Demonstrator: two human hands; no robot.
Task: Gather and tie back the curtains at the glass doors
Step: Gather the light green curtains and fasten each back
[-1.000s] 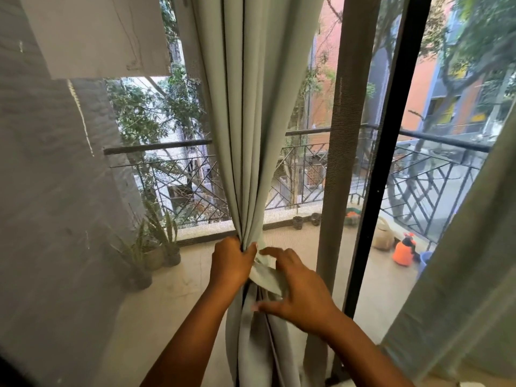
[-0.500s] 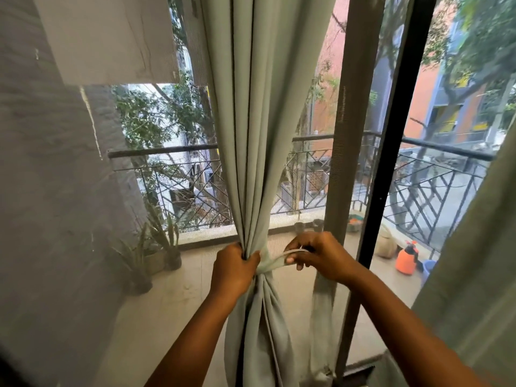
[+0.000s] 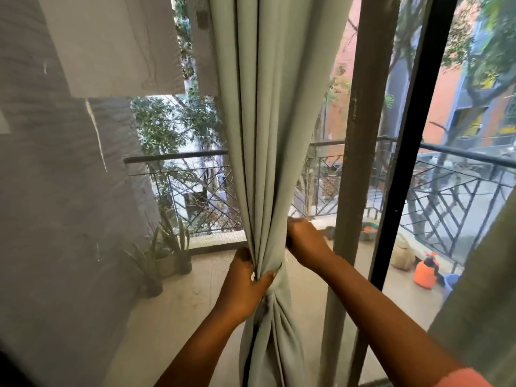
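A pale grey-green curtain (image 3: 273,121) hangs in front of the glass doors, bunched into a narrow column at waist height. My left hand (image 3: 244,286) is clenched around the gathered folds from the left. My right hand (image 3: 303,241) reaches round the right side of the bunch, a little higher, with its fingers hidden behind the cloth. The tie strip is not visible now. A second curtain (image 3: 483,289) of the same colour hangs at the right edge.
A black door frame (image 3: 405,169) stands right of the bunched curtain, with a grey mesh strip (image 3: 354,163) beside it. Outside lie a balcony railing (image 3: 181,157), potted plants (image 3: 170,252) and an orange sprayer (image 3: 425,272).
My right hand has moved from pulling the tie strip out to the right to reaching behind the curtain's right side. My left hand keeps its grip on the bunch. The view has moved closer.
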